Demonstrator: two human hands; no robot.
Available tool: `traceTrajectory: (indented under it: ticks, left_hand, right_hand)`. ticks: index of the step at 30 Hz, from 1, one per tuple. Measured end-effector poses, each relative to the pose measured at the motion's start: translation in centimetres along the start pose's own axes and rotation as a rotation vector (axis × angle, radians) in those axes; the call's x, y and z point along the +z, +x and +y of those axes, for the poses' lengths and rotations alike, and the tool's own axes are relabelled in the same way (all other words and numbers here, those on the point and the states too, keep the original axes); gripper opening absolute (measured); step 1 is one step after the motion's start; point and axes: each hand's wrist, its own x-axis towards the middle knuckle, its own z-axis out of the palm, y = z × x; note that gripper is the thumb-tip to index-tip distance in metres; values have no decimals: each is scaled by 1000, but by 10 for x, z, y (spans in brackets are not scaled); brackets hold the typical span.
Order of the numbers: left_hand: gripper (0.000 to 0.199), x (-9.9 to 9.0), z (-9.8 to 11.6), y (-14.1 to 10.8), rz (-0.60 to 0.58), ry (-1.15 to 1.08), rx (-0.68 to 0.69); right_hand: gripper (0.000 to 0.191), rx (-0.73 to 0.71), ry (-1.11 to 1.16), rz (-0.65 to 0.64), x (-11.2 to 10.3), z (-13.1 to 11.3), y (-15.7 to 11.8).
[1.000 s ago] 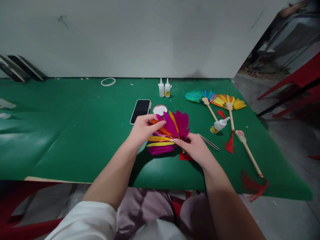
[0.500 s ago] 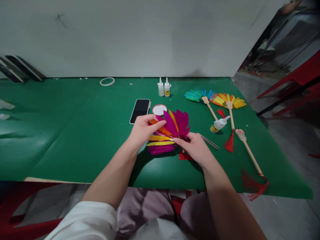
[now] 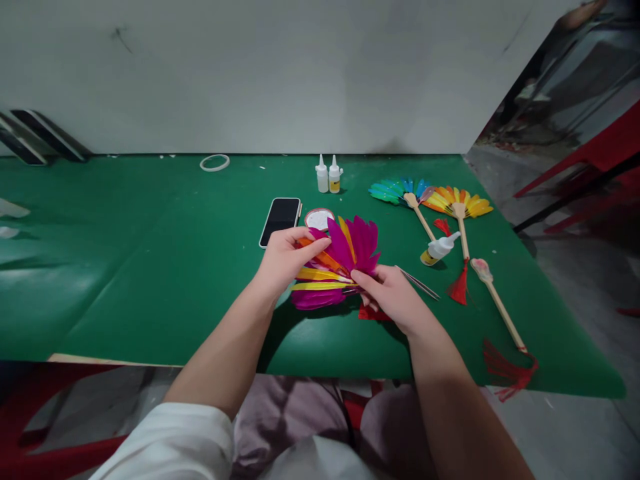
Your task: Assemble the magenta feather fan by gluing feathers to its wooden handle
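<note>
A feather fan [image 3: 345, 250] of magenta, yellow and orange feathers is held above the table between both hands. My left hand [image 3: 289, 259] pinches feathers along the fan's left side with thumb and fingers. At the base, where the quills meet, my right hand [image 3: 387, 290] grips the fan, its thumb pressed on top; the handle there is hidden. Under my right hand a red tassel [image 3: 373, 313] shows. Tweezers [image 3: 419, 283] lie just right of that hand, and a glue bottle [image 3: 440, 249] rests tilted beyond them.
A phone [image 3: 281, 221] and a small round white lid or dish [image 3: 319, 219] lie behind the fan. Two bottles [image 3: 329, 175] stand near the wall. Finished-looking blue [image 3: 403, 190] and yellow fans [image 3: 457, 200] and a bare handle [image 3: 501, 303] are on the right. A white ring [image 3: 215, 163] lies at the back.
My right thumb has shifted slightly right and up along the quill bases. The fan has tilted a little, while my left hand keeps nearly the same place.
</note>
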Motion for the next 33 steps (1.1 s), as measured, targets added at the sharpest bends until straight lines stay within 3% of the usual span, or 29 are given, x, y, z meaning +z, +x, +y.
traceTrajectory:
  ticks: [4, 14, 26, 31, 33]
  left_hand:
    - [25, -1, 1, 0, 0, 9, -3]
    - [23, 1, 2, -1, 16, 17, -20]
    - [24, 0, 1, -1, -33, -10, -7]
    - [40, -6, 6, 0, -90, 14, 46]
    - [37, -9, 7, 1, -95, 53, 68]
  right_hand:
    - [45, 20, 83, -52, -2, 2, 0]
    - [30, 41, 110, -70, 0, 3, -1]
    - [29, -24, -15, -6, 0, 0, -2]
    - [32, -57, -82, -50, -1, 5, 0]
    - [30, -60, -101, -89, -2, 7, 0]
